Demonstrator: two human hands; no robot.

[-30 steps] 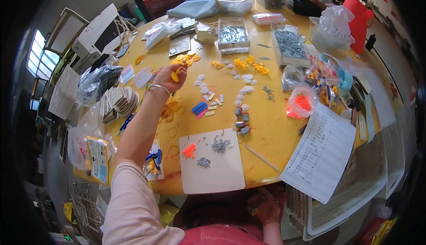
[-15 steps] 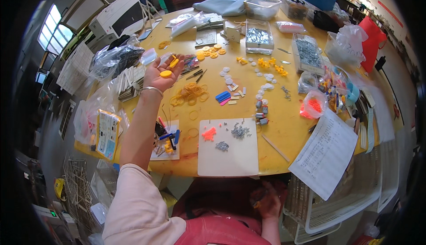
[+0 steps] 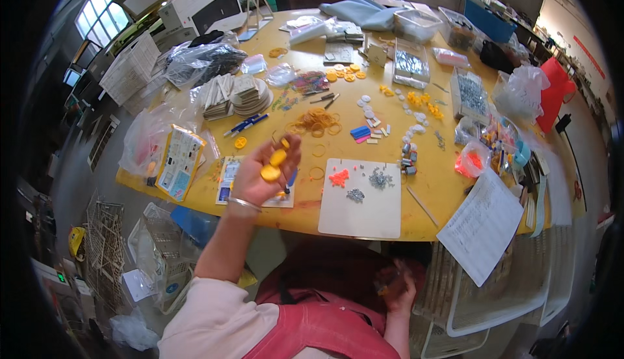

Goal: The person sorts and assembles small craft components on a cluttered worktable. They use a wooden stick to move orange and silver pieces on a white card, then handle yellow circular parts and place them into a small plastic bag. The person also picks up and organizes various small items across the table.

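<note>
Palm up over the near left of the table, my left hand (image 3: 250, 181) has its fingers curled around several yellow plastic discs (image 3: 270, 173). Beneath it lies a printed sheet (image 3: 226, 180) with small blue, black and yellow parts, partly hidden by the hand. Down by my lap, below the table edge, my right hand (image 3: 404, 287) is closed around a dark, partly see-through thing that I cannot make out. A white board (image 3: 357, 212) near the table's front edge bears orange pieces (image 3: 338, 177) and two heaps of small metal parts (image 3: 380, 178).
Rubber bands (image 3: 315, 121), yellow wheels (image 3: 344, 73), white discs (image 3: 416, 128) and small motors (image 3: 408, 159) lie across the yellow table (image 3: 305, 190). Round boards (image 3: 252, 95) are stacked at left. A paper sheet (image 3: 481, 222) overhangs the right edge, above white plastic baskets (image 3: 500, 307).
My left hand has drawn back toward me, from beyond the rubber bands to above the printed sheet, still carrying the yellow discs. My right hand stays low by my lap. The view has shifted left.
</note>
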